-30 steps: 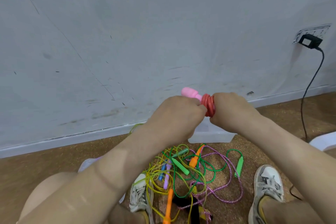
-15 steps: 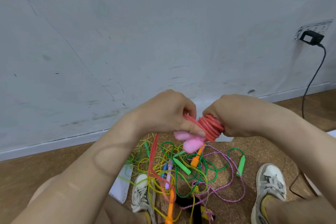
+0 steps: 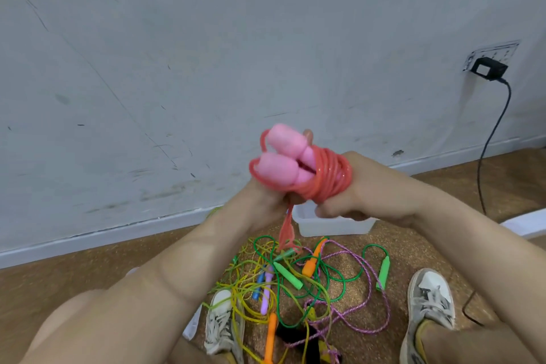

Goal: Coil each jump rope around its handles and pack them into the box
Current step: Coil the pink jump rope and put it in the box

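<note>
Fingers (image 3: pixel 328 211) of our right hand (image 3: pixel 363 186) grip the coiled red rope (image 3: pixel 332 179).
Our left hand (image 3: pixel 260 201) grips it just beside them.

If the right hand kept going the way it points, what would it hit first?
Likely the left hand, close beside the red rope that the right hand grips; depth is hard to judge.

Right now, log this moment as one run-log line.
step: coiling red rope round pink handles | left hand: holds rope tail | right hand: grips coil | box: on floor | loose ropes: tangled
</note>
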`<state>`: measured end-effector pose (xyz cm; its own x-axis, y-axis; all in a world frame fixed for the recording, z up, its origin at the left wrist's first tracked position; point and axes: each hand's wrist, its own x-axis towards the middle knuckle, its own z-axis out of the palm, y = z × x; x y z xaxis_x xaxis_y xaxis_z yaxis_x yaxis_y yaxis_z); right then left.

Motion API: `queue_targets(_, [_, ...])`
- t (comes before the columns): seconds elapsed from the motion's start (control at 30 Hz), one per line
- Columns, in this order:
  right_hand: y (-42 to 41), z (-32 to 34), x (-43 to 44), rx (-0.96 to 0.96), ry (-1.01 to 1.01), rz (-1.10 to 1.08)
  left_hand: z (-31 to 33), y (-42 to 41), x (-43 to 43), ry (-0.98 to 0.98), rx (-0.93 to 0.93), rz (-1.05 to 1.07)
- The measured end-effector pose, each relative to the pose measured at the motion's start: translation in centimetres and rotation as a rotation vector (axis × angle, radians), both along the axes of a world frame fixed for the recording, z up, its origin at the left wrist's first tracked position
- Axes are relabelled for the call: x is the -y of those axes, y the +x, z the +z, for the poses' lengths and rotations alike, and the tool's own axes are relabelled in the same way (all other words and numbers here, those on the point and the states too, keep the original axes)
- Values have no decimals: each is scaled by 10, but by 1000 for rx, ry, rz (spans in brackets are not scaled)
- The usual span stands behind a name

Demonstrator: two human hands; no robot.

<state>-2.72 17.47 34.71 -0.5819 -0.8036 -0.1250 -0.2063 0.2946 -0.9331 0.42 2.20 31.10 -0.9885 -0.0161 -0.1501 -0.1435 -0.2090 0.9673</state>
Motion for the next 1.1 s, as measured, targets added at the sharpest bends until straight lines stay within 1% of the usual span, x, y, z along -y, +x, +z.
queue_targets(0.03, [0,-2,2,82,-49,-77,-2,-1,-4,-8,-7,79])
queue_targets(0.07, [-1,-6,5,146,-83,-153,-1,-1,-7,-61,-12,130])
queue_targets(0.1, [-2,-8,7,190,-98,-222,-2,-1,-9,-110,-15,145])
queue_targets(0.2, [-7,-11,10,204,-85,-366,-1,3,-11,-211,-3,105])
queue_targets(0.3, [-13,-11,8,219,-94,-492,-12,7,-6,-457,-32,42])
queue_targets(0.33, [-16,-12,8,197,-76,-513,-13,8,-4,-577,-60,4])
queue_targets(0.37, [-17,-12,8,167,-50,-532,-11,10,-1,-752,-99,-38])
queue_targets(0.47, [-18,-19,10,67,-4,-584,-2,18,5,-1465,-225,-111])
queue_targets(0.5, [-19,-22,10,24,19,-599,1,21,5,-1614,-262,-123])
queue_targets(0.57, [-24,-28,9,-130,118,-629,7,27,5,-1761,-329,-179])
queue_targets(0.63, [-32,-35,5,-332,295,-618,14,31,5,-1844,-386,-240])
queue_targets(0.7, [-33,-40,4,-528,495,-545,22,32,8,-1912,-467,-253])
queue_targets(0.77, [-27,-43,8,-665,634,-459,28,34,9,-1951,-532,-260])
queue_targets(0.83, [-19,-42,13,-750,755,-364,29,33,9,-1939,-634,-250])
queue_targets(0.9, [-14,-40,15,-809,796,-281,32,31,12,-1889,-693,-244])
queue_targets(0.97, [-11,-39,14,-843,788,-213,36,30,17,-1830,-705,-223])
queue_targets(1.1, [-11,-35,10,-904,716,-77,42,27,32,-1712,-623,-135])
